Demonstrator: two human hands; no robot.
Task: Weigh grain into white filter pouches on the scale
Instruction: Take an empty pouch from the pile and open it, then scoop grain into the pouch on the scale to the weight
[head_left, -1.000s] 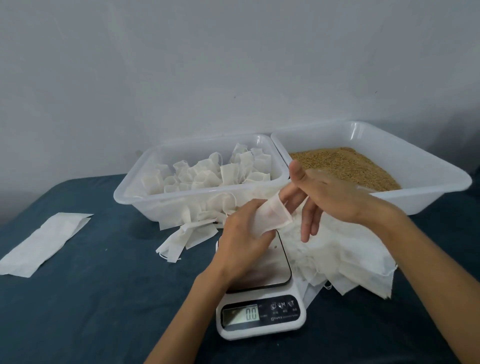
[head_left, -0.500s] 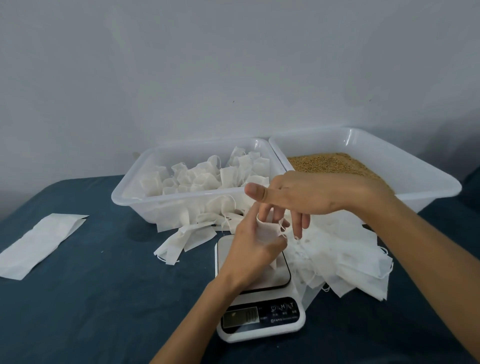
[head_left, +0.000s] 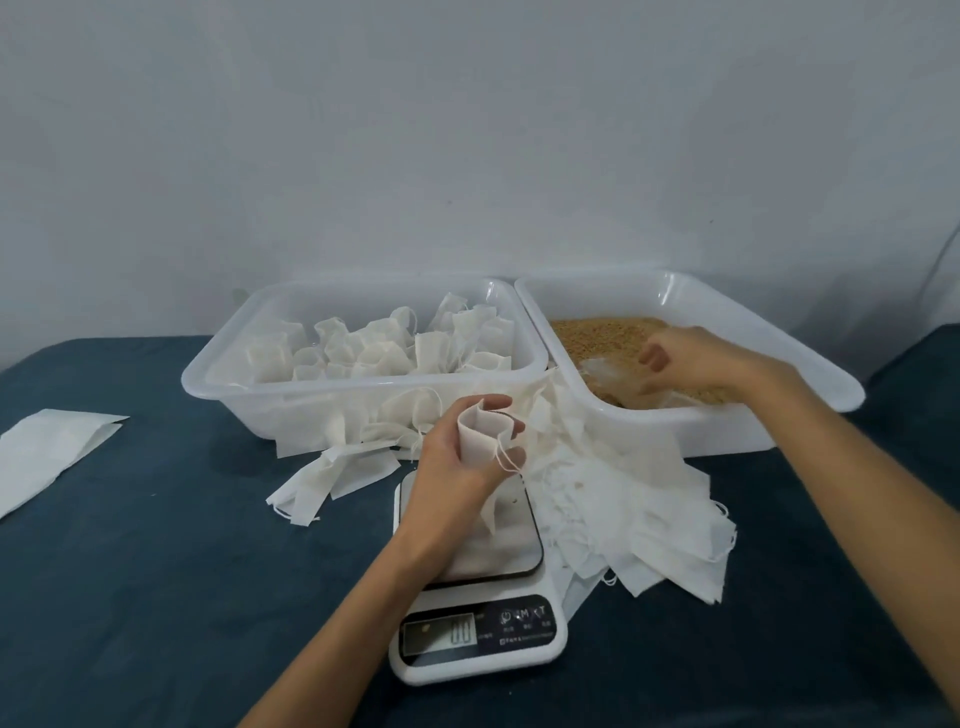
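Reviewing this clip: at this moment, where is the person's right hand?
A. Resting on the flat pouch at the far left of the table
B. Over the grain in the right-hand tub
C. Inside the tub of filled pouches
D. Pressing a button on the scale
B: the right hand is over the grain inside the right-hand tub, while the left hand holds an open pouch above the scale.

We are looking forward and down from the person's head, close over the scale (head_left: 470, 566) and two tubs (head_left: 363, 387) on the table (head_left: 156, 597), facing the wall (head_left: 467, 130).
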